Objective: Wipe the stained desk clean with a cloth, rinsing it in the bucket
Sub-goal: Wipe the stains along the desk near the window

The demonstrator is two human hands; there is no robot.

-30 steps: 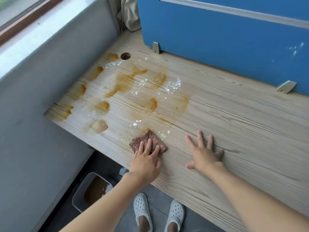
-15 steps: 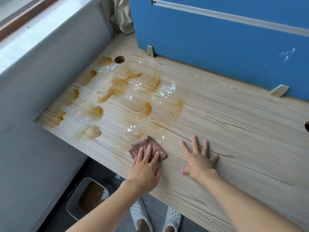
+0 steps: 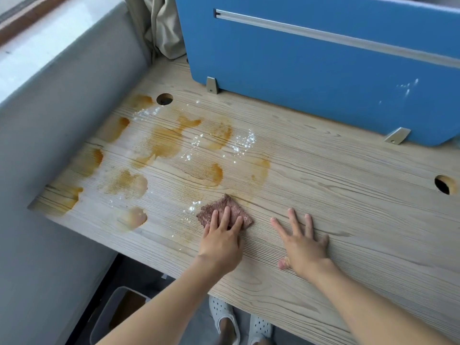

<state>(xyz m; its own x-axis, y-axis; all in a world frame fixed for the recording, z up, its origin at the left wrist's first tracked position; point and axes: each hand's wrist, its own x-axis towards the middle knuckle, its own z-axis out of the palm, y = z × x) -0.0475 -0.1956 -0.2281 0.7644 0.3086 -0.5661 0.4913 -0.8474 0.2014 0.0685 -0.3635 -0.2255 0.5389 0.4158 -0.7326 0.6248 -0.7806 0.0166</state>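
A light wooden desk (image 3: 323, 195) carries several orange-brown stains (image 3: 164, 143) and white specks over its left half. A small folded brown cloth (image 3: 219, 207) lies near the front edge, beside the stains. My left hand (image 3: 221, 240) presses flat on the cloth with straight fingers. To its right, my right hand (image 3: 301, 242) rests flat on the bare wood with fingers spread. A grey bucket (image 3: 107, 312) holding brown water stands on the floor under the desk's front left, partly hidden by my left forearm.
A blue partition (image 3: 311, 70) stands along the desk's back edge on metal brackets. A grey wall (image 3: 49, 120) borders the desk on the left. Two cable holes (image 3: 164, 98) pierce the desktop. My white shoes (image 3: 224, 317) show below the front edge.
The view has shifted, so the desk sits further right in frame. My left hand has pushed the cloth slightly away from the front edge. My right hand stays flat in place.
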